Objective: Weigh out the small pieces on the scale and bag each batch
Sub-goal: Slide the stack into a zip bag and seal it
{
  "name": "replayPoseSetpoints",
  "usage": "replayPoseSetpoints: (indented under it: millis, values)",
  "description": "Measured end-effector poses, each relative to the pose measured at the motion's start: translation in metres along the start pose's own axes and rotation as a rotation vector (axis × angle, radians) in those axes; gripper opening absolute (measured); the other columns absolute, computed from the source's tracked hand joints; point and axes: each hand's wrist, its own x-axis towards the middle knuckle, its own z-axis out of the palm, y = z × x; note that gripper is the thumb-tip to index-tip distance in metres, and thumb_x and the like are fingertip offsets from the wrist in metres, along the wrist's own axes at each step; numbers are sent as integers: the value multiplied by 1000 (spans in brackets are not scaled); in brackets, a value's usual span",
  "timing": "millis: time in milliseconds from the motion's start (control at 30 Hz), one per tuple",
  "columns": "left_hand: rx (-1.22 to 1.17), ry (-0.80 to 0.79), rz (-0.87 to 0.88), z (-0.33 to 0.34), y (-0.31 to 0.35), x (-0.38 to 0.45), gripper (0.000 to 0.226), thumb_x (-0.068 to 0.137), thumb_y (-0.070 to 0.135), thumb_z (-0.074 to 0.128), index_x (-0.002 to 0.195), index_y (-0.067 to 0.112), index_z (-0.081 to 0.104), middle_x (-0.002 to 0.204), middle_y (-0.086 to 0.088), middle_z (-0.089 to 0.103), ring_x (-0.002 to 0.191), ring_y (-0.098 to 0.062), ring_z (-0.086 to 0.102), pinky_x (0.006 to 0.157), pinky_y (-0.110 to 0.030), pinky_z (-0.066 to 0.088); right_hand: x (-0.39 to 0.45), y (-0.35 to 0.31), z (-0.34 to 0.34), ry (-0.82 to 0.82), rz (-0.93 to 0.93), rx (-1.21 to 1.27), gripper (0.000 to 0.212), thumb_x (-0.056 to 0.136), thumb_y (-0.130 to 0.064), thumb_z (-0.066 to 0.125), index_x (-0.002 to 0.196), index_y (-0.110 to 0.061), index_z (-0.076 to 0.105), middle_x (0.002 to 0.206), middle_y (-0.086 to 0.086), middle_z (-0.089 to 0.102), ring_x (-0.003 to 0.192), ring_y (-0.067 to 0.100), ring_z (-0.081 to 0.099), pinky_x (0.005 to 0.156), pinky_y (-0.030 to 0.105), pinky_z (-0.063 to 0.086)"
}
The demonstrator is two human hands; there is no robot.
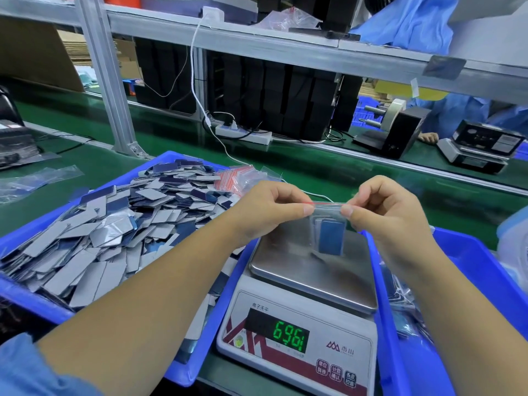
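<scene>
Operator body only: two bare forearms in frame, no gloves, no rings, no watch or wrist strap. Left hand and right hand bare, nails short and unpainted. Light blue sleeve on left arm, pushed up near the elbow, smock-type fabric. Right sleeve out of view.

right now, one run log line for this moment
step: sealing bag | left hand: pinches bag top | right hand: pinches bag top | bag: holds pieces, above scale pan | tray: loose pieces piled
</scene>
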Motion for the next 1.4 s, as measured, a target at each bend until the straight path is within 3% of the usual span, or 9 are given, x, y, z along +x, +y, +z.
replayPoseSetpoints:
  millis: [100, 333, 433, 533, 633, 733, 900, 1133, 1400]
  values:
    - [24, -8, 8, -2, 1, -1, 8, 76, 24, 72, 70, 28, 75, 76, 8, 67, 78, -10, 58, 84, -29, 45, 0, 0, -2, -13, 23, 42, 26, 72, -8, 72, 69, -29, 58, 67, 1, 63, 59, 15, 52, 56, 24, 46]
    - [-66, -35, 18, -3, 0, -2, 17, 88, 5, 69, 78, 18, 69, 72, 10, 65, 71, -6, 56, 74, -17, 46, 0, 2, 3, -39, 134, 316, 30, 80, 7, 65, 75, -20, 55, 70, 9, 60, 54, 19, 56, 49, 29, 50]
    - [220, 82, 26, -1, -4, 1, 19, 91, 13, 71, 77, 26, 71, 78, 10, 66, 72, -4, 57, 74, -16, 45, 2, 13, 7, 66, 265, 154, 25, 86, 11, 63, 82, -12, 54, 64, 9, 58, 50, 20, 58, 46, 28, 51]
    - [550, 128, 71, -1, -9, 4, 16, 93, 28, 69, 82, 40, 69, 92, 15, 60, 83, -5, 57, 76, -16, 43, 3, 25, 7, 119, 314, -204, 19, 89, 4, 65, 85, -12, 58, 63, 5, 62, 47, 19, 61, 44, 29, 52]
    - [578, 145, 68, -3, -9, 4, 22, 94, 31, 64, 82, 49, 64, 90, 27, 55, 84, 7, 53, 70, -1, 36, 3, 29, 4, 111, 274, -513, 17, 88, -8, 64, 82, -24, 62, 70, -13, 68, 49, 16, 67, 49, 33, 54]
    - [504, 202, 85, -5, -11, 5, 18, 95, 26, 62, 86, 41, 68, 79, 25, 57, 69, 8, 51, 64, -2, 37, 2, 27, 2, 117, 211, -667, 16, 85, -17, 63, 79, -32, 63, 80, -28, 66, 54, 2, 63, 55, 25, 45]
    - [391, 248, 69, -5, -11, 6, 13, 97, 19, 60, 89, 21, 70, 50, 16, 42, 48, -1, 39, 50, -10, 33, 2, 25, 4, 112, 198, -691, 14, 85, -19, 66, 78, -31, 63, 81, -21, 66, 64, -3, 55, 57, 22, 38]
    - [401, 226, 84, -3, -8, 4, 13, 97, 17, 59, 88, 18, 69, 46, 15, 39, 46, -2, 38, 51, -9, 34, 2, 23, 6, 79, 199, -709, 13, 86, -19, 66, 77, -29, 63, 76, -33, 61, 67, -4, 55, 58, 22, 38]
    - [405, 224, 81, -3, -10, 5, 15, 96, 16, 58, 86, 23, 68, 45, 15, 39, 47, -4, 37, 55, -15, 40, 1, 23, 6, 48, 178, -736, 12, 86, -20, 66, 77, -28, 64, 73, -25, 63, 67, 1, 55, 60, 22, 39]
